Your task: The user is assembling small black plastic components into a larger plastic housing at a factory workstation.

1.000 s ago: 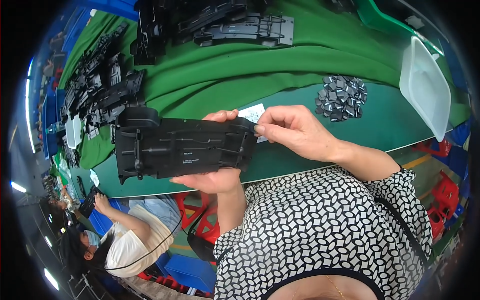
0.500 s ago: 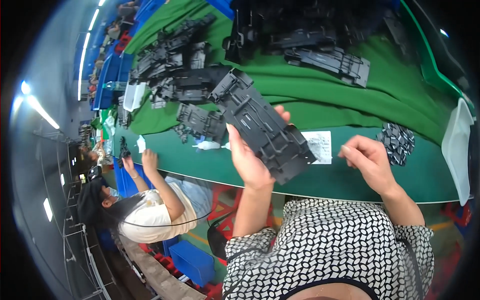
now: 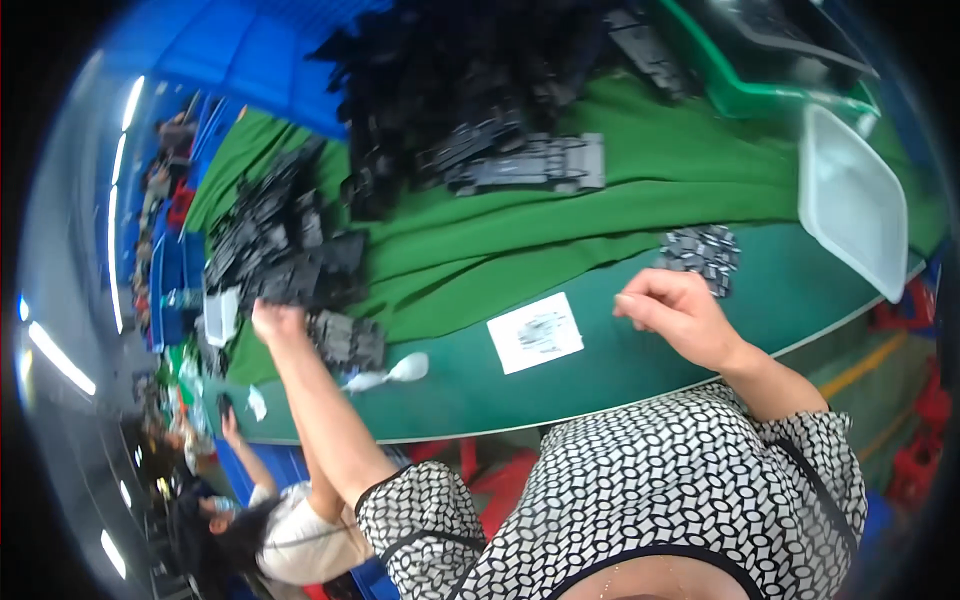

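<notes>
On the left of the green table [image 3: 640, 370], the person's left hand [image 3: 275, 322] reaches out at arm's length into a stack of black moulded plastic parts [image 3: 290, 265]. Its fingers are buried among the parts and seen only from behind, so whether they are closed on a piece or merely resting on the heap cannot be told. The parts themselves are flat, ribbed and dark; motion blur and the bend of the lens near the rim merge them into one mass, and single pieces are hard to separate. A smaller cluster of the same black parts [image 3: 345, 340] lies just beside the wrist, at the edge of the green cloth [image 3: 560, 225].

The right hand [image 3: 675, 310] hovers over the bare table near its front edge, fingers curled loosely inward with the tips drawn together; it appears empty, though anything small pinched there would be hidden by the knuckles. Just beyond it lies a pile of small dark grey clips [image 3: 702, 252], close to the fingertips but apart from them. A white paper slip [image 3: 535, 332] lies flat between the two hands, and a crumpled clear bag [image 3: 392, 372] sits nearer the left forearm.

Farther back, a long black chassis part [image 3: 530, 165] rests on the cloth before a large heap cut off by the upper rim. A white tray [image 3: 852, 200] stands at the right; a second person [image 3: 250, 520] is partly visible at lower left.
</notes>
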`<state>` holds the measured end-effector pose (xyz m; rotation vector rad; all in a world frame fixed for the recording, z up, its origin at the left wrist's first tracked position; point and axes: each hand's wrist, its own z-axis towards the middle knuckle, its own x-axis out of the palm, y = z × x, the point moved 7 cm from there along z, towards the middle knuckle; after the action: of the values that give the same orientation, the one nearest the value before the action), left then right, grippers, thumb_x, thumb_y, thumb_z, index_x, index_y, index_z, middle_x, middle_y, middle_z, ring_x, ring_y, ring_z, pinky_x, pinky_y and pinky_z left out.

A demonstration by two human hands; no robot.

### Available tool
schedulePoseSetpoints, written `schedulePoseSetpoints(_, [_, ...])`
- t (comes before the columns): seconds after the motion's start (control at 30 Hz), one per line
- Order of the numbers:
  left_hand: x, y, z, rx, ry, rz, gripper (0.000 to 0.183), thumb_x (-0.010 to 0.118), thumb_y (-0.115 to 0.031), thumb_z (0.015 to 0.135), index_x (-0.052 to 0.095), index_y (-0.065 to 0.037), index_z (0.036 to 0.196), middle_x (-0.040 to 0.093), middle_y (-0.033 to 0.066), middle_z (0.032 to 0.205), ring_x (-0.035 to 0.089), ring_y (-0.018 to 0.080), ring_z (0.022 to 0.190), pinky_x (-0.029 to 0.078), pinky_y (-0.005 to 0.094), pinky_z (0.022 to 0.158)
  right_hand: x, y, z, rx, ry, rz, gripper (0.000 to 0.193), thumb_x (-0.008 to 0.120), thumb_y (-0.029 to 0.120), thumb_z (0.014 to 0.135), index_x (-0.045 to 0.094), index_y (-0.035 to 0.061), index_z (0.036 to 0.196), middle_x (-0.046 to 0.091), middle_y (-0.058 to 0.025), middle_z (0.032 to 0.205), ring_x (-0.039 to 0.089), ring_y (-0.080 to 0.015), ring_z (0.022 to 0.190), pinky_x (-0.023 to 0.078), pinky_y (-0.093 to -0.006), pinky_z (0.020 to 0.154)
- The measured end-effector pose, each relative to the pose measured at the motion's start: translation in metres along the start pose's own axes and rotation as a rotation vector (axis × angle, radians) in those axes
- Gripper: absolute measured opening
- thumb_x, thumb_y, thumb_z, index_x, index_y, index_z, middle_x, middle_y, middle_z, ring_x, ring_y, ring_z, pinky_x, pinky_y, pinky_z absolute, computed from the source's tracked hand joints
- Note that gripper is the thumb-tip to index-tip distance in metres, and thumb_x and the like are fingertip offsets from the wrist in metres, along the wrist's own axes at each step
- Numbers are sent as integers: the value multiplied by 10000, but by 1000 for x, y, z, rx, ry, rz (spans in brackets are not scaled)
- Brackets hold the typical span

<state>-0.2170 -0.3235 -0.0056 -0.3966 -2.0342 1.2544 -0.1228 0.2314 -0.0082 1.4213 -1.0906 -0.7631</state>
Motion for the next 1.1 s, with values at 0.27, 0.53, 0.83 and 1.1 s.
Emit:
schedulePoseSetpoints(0.27, [-20, -11, 3, 171, -199, 1217, 629, 354, -541, 901, 542, 1, 643, 515, 85, 531, 476, 194, 412, 448, 346, 387, -56, 32, 50, -404, -183, -750, 186, 619, 174, 825, 581, 4, 890, 573, -97, 793, 535, -216, 736, 444, -333, 673])
schedulePoseSetpoints(0.53, [8, -26, -44, 455, -66, 1198, 595, 408, -525, 903, 560, -12, 644, 463, 39, 515, 463, 145, 465, 401, 277, 440, -51, 9, 127, -406, -75, -1158, 514, 690, 337, 749, 486, 76, 1142, 448, -123, 1241, 374, -304, 1198, 334, -457, 958])
schedulePoseSetpoints(0.83, [103, 103, -246, 323, 670, 617, 290, 453, -248, 937, 620, -21, 872, 597, 34, 715, 571, 125, 681, 463, 264, 670, -43, 25, 128, -450, -98, -875, 427, 666, 167, 744, 500, 19, 1109, 584, -151, 974, 574, -274, 902, 449, -348, 822])
schedulePoseSetpoints(1.1, [133, 185, -294, -159, 835, 330, 294, 488, -292, 941, 585, -19, 891, 582, 12, 715, 551, 74, 688, 455, 223, 667, -75, -20, 147, 169, -16, -164, 337, 610, 121, 847, 503, 46, 1158, 555, 32, 806, 456, -7, 624, 346, -145, 528])
